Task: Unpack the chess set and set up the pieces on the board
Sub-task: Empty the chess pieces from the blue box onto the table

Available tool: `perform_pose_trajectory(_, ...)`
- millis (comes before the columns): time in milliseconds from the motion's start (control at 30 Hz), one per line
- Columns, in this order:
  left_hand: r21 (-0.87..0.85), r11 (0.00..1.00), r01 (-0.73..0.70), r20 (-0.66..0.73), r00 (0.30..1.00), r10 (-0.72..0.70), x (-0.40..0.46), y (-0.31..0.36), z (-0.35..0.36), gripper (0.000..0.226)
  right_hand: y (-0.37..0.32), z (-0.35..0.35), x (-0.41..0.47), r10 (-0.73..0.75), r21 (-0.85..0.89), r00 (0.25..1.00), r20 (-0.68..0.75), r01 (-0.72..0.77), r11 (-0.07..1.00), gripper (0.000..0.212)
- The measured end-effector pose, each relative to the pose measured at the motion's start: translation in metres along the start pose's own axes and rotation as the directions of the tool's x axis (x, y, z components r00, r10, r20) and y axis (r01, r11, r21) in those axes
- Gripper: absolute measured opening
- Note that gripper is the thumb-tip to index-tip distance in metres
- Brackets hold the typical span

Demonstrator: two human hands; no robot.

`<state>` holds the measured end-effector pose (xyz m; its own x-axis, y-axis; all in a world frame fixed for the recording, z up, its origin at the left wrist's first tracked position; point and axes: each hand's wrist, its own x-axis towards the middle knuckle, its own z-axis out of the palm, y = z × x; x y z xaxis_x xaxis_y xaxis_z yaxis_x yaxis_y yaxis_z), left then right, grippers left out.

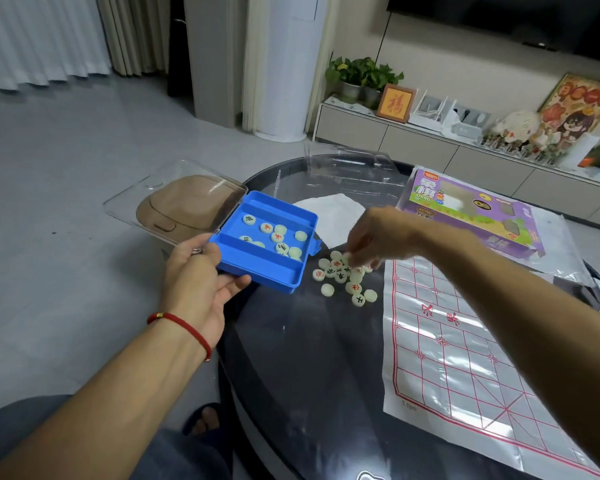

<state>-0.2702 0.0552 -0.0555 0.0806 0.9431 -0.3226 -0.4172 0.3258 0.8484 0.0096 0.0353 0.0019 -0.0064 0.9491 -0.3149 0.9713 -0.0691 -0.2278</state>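
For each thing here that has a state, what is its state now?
Blue case: open, clear lid swung back, some pieces inside.
Pile of pieces: loose on table, beside board.
Board sheet: unfolded, no pieces on it.
Left hand: holds case.
Right hand: fingers at pile.

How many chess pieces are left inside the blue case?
About 9 in the blue case, all in its wide middle compartment: one near the lid hinge, the rest clustered toward the lower end. Overlap may hide more.
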Motion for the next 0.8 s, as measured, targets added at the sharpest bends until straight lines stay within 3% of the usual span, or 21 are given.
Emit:
perform_pose_trajectory(233,0.001,1.0,0.023,0.008,1.0,-0.023,-0.003,-0.003,0.004,0.024,0.003,0.024,0.006,0.008,0.037,0.998,-0.067,-0.006,0.999,0.025)
perform_pose_trajectory(367,0.01,1.0,0.022,0.006,1.0,-0.022,-0.002,-0.001,0.004,0.025,0.003,0.015,0.001,-0.027,0.059,0.992,-0.124,0.035,0.998,0.016)
perform_pose_trajectory(467,0.016,1.0,0.02,0.009,1.0,-0.02,-0.005,-0.002,0.006,0.025,0.0,0.006,-0.003,-0.063,0.022,0.965,-0.256,0.071,0.997,0.017)
perform_pose_trajectory(600,0.018,1.0,0.016,0.017,1.0,-0.016,-0.008,-0.003,0.01,0.023,-0.021,-0.003,-0.006,-0.179,-0.023,0.87,-0.46,0.19,0.982,0.018)
perform_pose_trajectory(700,0.023,1.0,0.007,0.037,0.999,-0.008,-0.011,-0.004,0.011,0.024,-0.045,-0.002,-0.004,-0.238,-0.041,0.899,-0.368,0.239,0.97,0.022)
perform_pose_trajectory(800,0.019,1.0,0.001,0.052,0.999,-0.002,-0.012,-0.006,0.011,0.023,-0.062,0.006,0.003,-0.161,-0.161,0.966,-0.203,0.129,0.979,0.028)
